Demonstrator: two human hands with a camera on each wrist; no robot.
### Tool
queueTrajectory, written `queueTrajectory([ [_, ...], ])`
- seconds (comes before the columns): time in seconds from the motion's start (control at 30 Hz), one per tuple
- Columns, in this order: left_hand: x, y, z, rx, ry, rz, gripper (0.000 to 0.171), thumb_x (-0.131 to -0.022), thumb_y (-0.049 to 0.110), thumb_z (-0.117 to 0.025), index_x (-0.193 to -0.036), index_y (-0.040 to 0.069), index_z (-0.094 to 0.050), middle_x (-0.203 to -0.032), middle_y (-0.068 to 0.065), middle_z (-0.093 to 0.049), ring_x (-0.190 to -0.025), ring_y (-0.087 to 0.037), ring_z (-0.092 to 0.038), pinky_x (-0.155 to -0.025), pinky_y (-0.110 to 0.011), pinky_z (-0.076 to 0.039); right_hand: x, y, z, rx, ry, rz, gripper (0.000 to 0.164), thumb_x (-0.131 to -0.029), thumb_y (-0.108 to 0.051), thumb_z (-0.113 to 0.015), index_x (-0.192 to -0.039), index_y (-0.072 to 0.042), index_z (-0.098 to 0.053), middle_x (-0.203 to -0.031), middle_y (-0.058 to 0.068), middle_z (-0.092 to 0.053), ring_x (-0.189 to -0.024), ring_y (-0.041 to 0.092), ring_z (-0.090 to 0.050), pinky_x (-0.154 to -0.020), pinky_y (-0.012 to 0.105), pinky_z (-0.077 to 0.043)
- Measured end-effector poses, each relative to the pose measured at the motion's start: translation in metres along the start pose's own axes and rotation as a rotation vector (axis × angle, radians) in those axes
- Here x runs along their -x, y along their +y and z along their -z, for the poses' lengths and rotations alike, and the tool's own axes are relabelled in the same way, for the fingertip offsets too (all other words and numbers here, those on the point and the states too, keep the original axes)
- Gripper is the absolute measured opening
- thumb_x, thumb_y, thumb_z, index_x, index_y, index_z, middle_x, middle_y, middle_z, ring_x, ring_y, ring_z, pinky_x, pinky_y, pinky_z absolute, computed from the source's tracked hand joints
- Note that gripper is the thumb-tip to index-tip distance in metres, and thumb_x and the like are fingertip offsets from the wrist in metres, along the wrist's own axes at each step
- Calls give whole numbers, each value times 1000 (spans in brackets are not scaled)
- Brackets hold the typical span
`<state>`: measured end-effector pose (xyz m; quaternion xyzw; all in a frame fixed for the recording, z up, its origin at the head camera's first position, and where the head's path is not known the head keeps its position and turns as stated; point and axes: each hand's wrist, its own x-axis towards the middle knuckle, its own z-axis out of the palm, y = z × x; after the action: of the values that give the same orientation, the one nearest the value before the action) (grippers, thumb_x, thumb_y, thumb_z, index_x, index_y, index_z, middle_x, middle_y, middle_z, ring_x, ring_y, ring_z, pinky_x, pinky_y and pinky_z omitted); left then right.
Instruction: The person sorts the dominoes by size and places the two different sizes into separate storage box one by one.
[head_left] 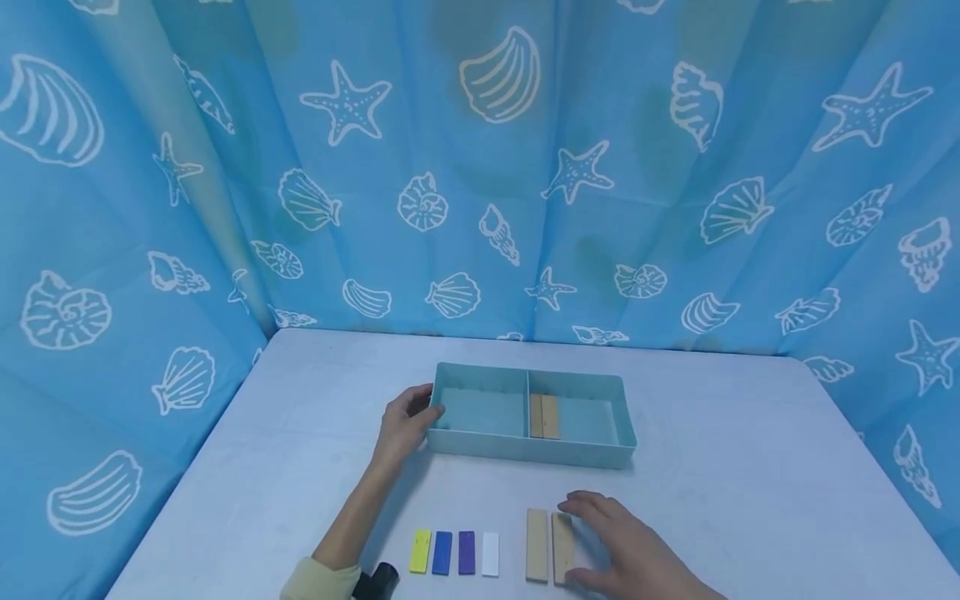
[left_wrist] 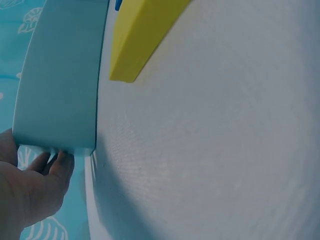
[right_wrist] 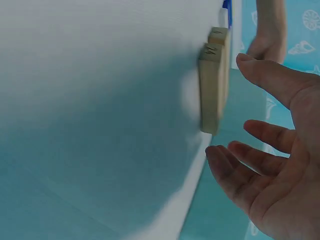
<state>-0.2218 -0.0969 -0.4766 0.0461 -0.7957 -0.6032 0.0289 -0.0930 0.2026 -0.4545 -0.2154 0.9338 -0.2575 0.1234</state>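
Note:
My left hand (head_left: 405, 423) grips the left end wall of a pale blue-green two-compartment box (head_left: 525, 447), its thumb over the rim. In the left wrist view, the fingertips press against the end of that box (left_wrist: 60, 75). My right hand (head_left: 618, 542) hovers around the right one of two plain wooden blocks (head_left: 563, 546), thumb near its close end and fingers near its far end. In the right wrist view, thumb and fingers are spread, with a gap to the block (right_wrist: 210, 90). The other wooden block (head_left: 537, 546) lies parallel just to its left.
A yellow block (head_left: 420, 552), a blue block (head_left: 442, 553), a purple block (head_left: 467, 552) and a white block (head_left: 491, 554) lie in a row left of the wooden ones. Two wooden pieces (head_left: 544, 417) lie in the box's right compartment, against the divider. A shell-patterned curtain (head_left: 480, 167) surrounds the white table (head_left: 735, 467).

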Motion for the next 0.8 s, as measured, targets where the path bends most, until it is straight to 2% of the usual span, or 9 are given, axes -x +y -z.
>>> queueTrajectory([
  [0.13, -6, -13, -1, -10, -1, 0, 43, -85, 17, -65, -125, 5, -55, -122, -13, -57, -113, -30, -53, -94, -47, -43, -2, 5, -8, -23, -6, 9, 78, -71, -60, -68, -130, -13, -48, -135, 8, -46, -122, 31, -44, -94, 51, -41],
  [0.3, -26, -37, -7, -21, 11, 6, 41, -83, 22, -68, -122, 14, -57, -117, -3, -59, -109, -22, -55, -92, -43, -45, -5, 7, -12, -28, 13, 33, 84, -71, -65, -64, -131, -9, -45, -136, 9, -44, -122, 32, -43, -95, 52, -40],
  [0.4, -31, -42, -9, -17, 18, 22, 41, -82, 23, -69, -121, 16, -57, -117, 0, -59, -110, -20, -55, -92, -43, -45, -4, 7, -13, -44, 11, 40, 84, -71, -66, -64, -131, -10, -44, -136, 9, -43, -123, 31, -43, -96, 52, -39],
  [0.5, -28, -37, -9, -33, 23, 24, 41, -83, 22, -68, -122, 16, -57, -117, -1, -60, -110, -21, -55, -92, -44, -45, -3, 7, -14, -51, 9, 60, 80, -72, -64, -64, -130, -13, -45, -136, 7, -43, -123, 31, -42, -96, 51, -39],
  [0.6, -19, -23, -7, -35, 16, 22, 42, -84, 22, -67, -123, 12, -57, -118, -6, -59, -111, -25, -54, -92, -45, -44, -1, 7, -16, -32, 30, 110, 72, -74, -60, -65, -125, -13, -49, -133, 8, -45, -121, 31, -44, -95, 50, -40],
  [0.73, -6, -4, -2, 14, -13, 24, 44, -85, 16, -65, -126, 4, -54, -123, -14, -56, -114, -31, -51, -95, -48, -41, 0, 7, -17, -13, 43, 144, 61, -76, -58, -65, -117, -15, -53, -129, 8, -49, -118, 30, -47, -94, 48, -42],
  [0.8, -3, 1, 0, 25, -27, 28, 44, -86, 14, -64, -127, 3, -53, -125, -16, -55, -116, -32, -50, -97, -48, -40, 0, 7, -17, -13, 31, 133, 59, -77, -59, -64, -116, -16, -54, -129, 7, -49, -117, 29, -47, -95, 47, -42],
])
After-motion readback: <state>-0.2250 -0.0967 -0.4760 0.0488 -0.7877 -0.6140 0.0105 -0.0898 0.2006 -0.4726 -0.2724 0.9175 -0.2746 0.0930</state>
